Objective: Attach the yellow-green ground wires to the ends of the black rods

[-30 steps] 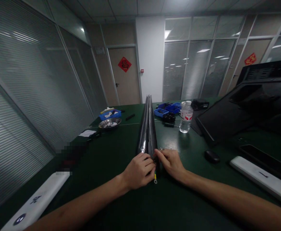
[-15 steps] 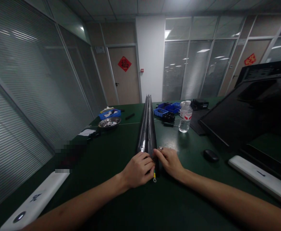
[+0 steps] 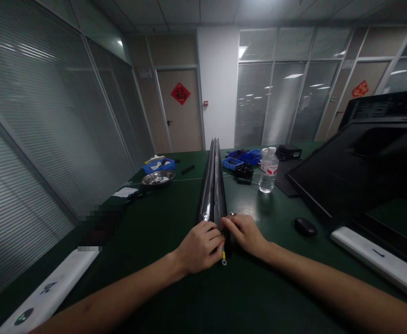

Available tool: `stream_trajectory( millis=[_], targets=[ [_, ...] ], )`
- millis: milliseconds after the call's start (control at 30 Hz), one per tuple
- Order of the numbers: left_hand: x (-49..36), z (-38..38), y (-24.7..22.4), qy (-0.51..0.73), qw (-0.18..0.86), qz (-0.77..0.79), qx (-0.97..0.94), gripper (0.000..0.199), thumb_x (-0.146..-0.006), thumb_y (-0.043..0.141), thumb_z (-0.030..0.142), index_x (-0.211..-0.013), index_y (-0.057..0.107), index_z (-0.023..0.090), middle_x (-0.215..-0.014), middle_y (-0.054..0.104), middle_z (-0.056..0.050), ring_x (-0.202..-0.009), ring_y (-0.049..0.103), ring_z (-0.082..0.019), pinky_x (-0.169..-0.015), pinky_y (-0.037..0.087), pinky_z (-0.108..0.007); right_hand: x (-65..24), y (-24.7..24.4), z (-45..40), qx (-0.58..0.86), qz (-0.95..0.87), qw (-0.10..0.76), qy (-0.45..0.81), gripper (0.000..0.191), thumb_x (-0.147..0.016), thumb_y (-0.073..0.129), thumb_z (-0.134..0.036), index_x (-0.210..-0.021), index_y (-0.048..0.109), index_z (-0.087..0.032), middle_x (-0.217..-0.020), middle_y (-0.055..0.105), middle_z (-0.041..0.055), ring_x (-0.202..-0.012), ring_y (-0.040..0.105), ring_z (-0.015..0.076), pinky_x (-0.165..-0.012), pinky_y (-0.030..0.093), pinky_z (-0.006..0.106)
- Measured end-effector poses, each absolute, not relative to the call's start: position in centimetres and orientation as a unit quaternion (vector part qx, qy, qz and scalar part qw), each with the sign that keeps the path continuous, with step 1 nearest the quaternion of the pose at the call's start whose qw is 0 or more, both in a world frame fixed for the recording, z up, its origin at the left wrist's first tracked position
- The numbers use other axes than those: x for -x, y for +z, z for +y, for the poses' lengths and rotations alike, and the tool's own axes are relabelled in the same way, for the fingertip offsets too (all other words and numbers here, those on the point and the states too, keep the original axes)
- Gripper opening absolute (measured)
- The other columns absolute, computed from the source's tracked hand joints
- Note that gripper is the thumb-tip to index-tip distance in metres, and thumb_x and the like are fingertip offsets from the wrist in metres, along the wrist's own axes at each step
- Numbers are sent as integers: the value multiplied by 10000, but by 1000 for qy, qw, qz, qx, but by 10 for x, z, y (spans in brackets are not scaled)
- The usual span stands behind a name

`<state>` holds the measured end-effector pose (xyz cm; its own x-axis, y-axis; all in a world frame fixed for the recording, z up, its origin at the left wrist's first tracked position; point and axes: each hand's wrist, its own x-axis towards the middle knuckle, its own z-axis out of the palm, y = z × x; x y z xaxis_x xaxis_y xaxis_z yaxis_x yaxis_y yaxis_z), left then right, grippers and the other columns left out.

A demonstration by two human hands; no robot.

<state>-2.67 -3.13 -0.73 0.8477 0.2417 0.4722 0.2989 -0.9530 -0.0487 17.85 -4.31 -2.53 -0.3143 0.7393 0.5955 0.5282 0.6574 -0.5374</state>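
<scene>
A long black bar (image 3: pixel 208 190), glossy and split by a lengthwise groove, lies on the green table (image 3: pixel 154 218) and points away from me. My left hand (image 3: pixel 203 247) is closed at its near end, fingers curled over it. A yellow-green wire with a ring terminal (image 3: pixel 224 260) sticks out below those fingers. My right hand (image 3: pixel 245 233) is pinched at the bar's right edge, its fingertips near the left hand's. A small shiny metal piece (image 3: pixel 231 214) shows by the right index finger. What lies between the fingertips is too small and hidden to name.
At the left stand a metal dish (image 3: pixel 158 178) and a blue basket (image 3: pixel 158 165). Blue trays (image 3: pixel 248 157), a screwdriver (image 3: pixel 244 181) and a water bottle (image 3: pixel 268 171) are right of the bar. A mouse (image 3: pixel 305 226), a monitor (image 3: pixel 359 157) and a white device (image 3: pixel 373 255) lie further right.
</scene>
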Motion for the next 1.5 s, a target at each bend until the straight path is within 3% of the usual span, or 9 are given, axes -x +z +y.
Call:
stream_trajectory(
  millis=[167,367,600,800,1133,1500],
  targets=[
    [28,-31,-8,-238,66,-138,959,207,-949,502,215,-908,695,154,-892,693,-61,-916,593,-204,-856,481,-364,-182,-22,-46,402,-832,382,15,415,-1045,422,-311,-721,629,-157,-696,596,29,-601,532,116,-598,359,257],
    [26,-30,-9,-244,71,-138,957,215,-950,496,204,-873,689,149,-859,685,-63,-901,596,-205,-842,486,-361,-182,-16,-46,383,-855,333,-104,388,-1036,414,-268,-734,627,-151,-678,583,29,-554,485,100,-549,281,277],
    [27,-31,-9,-235,64,-140,960,209,-949,500,211,-872,687,155,-876,685,-54,-907,588,-200,-861,480,-371,-177,-28,-39,402,-832,372,-83,448,-1042,406,-281,-680,641,-160,-649,595,43,-533,499,107,-537,296,280],
    [27,-32,-6,-230,52,-143,961,195,-951,503,201,-971,692,155,-960,698,-54,-941,590,-197,-866,479,-359,-178,-29,-36,421,-768,483,-9,472,-1057,380,-276,-716,689,-171,-668,647,55,-589,580,134,-611,406,277],
    [28,-31,-9,-236,58,-141,960,208,-951,499,208,-971,700,157,-937,703,-54,-930,594,-202,-855,479,-362,-179,-32,-35,426,-805,413,-14,469,-1055,395,-326,-730,693,-164,-715,655,62,-650,605,137,-649,429,261],
    [28,-31,-8,-238,57,-138,960,211,-953,499,208,-986,701,158,-957,708,-53,-936,599,-195,-865,482,-358,-185,-26,-35,422,-803,421,-9,460,-1056,380,-327,-748,683,-170,-749,611,53,-655,582,133,-630,412,262]
  ],
)
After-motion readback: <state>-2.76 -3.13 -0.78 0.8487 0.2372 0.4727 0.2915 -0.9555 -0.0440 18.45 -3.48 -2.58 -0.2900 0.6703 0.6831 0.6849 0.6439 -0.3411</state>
